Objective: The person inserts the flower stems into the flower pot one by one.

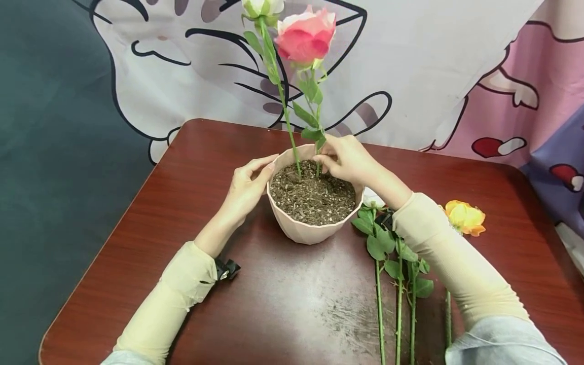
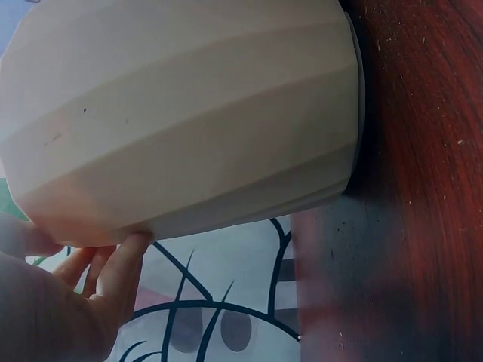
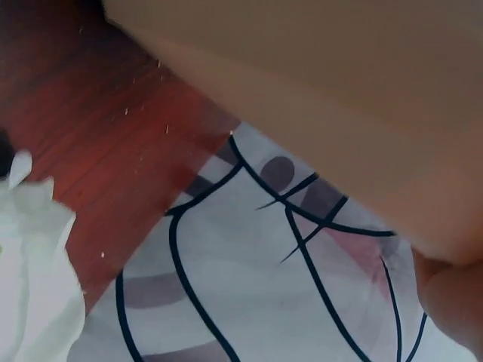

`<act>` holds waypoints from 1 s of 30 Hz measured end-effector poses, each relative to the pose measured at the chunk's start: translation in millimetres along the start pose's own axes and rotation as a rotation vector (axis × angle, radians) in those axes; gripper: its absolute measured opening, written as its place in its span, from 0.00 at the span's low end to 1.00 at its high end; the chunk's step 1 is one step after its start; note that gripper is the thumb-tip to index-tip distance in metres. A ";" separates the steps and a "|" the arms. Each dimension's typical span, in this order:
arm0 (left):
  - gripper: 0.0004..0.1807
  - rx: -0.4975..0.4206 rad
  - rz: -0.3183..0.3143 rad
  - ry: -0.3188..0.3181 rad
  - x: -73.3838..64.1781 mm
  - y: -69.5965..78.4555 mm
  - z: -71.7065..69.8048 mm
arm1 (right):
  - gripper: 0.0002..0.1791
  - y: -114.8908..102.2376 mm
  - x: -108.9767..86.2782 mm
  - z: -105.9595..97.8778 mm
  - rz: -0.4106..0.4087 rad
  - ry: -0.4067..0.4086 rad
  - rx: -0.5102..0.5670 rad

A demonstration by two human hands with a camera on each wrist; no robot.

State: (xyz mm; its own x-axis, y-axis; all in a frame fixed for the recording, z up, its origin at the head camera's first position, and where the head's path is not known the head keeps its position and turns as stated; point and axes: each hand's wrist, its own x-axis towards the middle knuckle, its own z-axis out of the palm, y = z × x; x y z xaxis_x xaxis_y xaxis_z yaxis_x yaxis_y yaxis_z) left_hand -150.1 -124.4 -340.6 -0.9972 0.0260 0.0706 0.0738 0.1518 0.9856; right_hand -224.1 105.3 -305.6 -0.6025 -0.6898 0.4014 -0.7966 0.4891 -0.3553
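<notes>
A pale faceted flower pot (image 1: 304,232) filled with dark soil (image 1: 315,200) stands on the table. My left hand (image 1: 245,191) holds the pot at its left rim; in the left wrist view its fingers (image 2: 121,268) lie against the pot's wall. With thumb and fingers my right hand (image 1: 350,159) pinches the low green stem of a pink rose (image 1: 306,40), just above the soil. Left of it, a white rose (image 1: 263,7) stands in the soil, its top cut off by the frame. In the right wrist view the pot hides most of the right hand.
Right of the pot several cut roses lie on the red-brown table (image 1: 219,324), their green stems (image 1: 379,309) pointing toward me. A yellow rose (image 1: 465,218) lies beyond my right forearm. White petals (image 3: 34,271) show near the right wrist. A cartoon-cat cloth (image 1: 420,66) hangs behind the table.
</notes>
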 end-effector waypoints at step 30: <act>0.18 -0.032 -0.050 -0.019 -3.4 5.5 0.0 | 0.08 -8.0 -6.0 3.3 0.106 0.089 0.063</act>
State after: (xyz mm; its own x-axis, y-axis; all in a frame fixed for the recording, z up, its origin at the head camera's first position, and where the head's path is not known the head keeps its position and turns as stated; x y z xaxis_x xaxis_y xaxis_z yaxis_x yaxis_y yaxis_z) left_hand -146.3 -123.6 -335.4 -0.9991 0.0377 0.0185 0.0230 0.1219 0.9923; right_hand -214.0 103.8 -308.0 -0.6874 -0.5847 0.4308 -0.7252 0.5203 -0.4510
